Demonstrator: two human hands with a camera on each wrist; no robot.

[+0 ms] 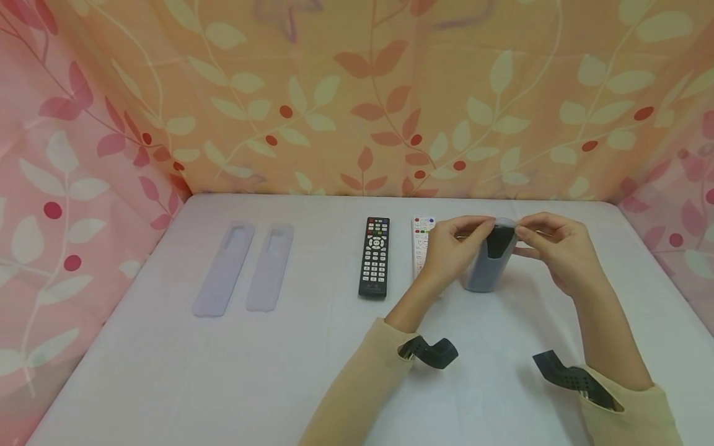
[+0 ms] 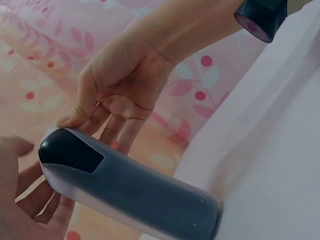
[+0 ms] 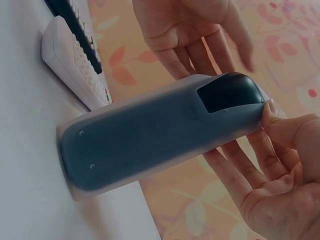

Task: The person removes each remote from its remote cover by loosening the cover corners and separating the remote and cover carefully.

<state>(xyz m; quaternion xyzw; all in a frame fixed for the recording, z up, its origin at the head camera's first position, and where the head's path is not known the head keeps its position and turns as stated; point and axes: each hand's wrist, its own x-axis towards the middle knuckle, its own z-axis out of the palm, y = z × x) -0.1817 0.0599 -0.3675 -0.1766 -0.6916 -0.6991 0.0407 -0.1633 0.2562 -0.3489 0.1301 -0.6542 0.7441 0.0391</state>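
Note:
A black remote control in a translucent silicone sleeve [image 1: 484,272] stands tilted, its lower end on the table. Its bare black top [image 2: 70,150] shows through the sleeve's opening. My right hand [image 1: 560,248] pinches its upper right edge, thumb in front and fingers [image 3: 240,165] behind. On the other side is my left hand [image 1: 454,248], its fingers [image 2: 37,200] fairly straight against the side and back. The left thumb [image 2: 20,146] lies just off the top corner. Left of them lie a white remote control [image 1: 419,248], partly hidden by my left hand, and a black remote control [image 1: 374,257].
Two translucent sleeves [image 1: 225,269] lie side by side on the left of the white-covered table [image 1: 167,371]. Floral cloth [image 1: 357,111] hangs behind the table and at both sides. A dark wrist camera mount [image 1: 432,352] sits on each sleeve cuff.

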